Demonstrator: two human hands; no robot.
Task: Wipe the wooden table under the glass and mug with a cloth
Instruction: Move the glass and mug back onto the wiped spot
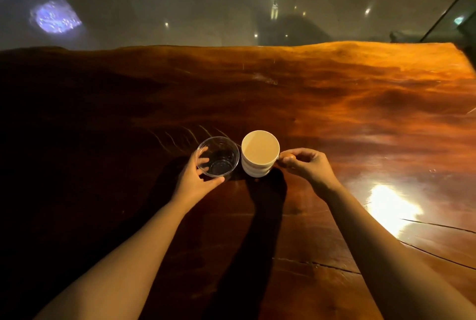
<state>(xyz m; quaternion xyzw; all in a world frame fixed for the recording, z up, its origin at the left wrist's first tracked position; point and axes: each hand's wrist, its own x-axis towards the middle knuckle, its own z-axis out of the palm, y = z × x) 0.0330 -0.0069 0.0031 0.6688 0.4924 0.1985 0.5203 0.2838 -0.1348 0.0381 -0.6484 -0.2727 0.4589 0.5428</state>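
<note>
Reaching forward over the wooden table (334, 103), the left hand (195, 178) is curling around the side of the clear glass (217, 157), and the right hand (306, 162) is pinching the handle of the white mug (260, 155). Both vessels are standing just beside each other. The glass is probably light, slippery and fragile; the mug is looking heavier. No cloth is showing. Behind, a dark reflecting pane (231, 5) is glinting.

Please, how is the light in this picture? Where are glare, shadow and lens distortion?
Head view: warm light from the right, with strong glare on the wooden table near the right forearm; its left part is almost black; both arms throw dark shadows below the glass and mug; the wide lens bends the far table edge.
</note>
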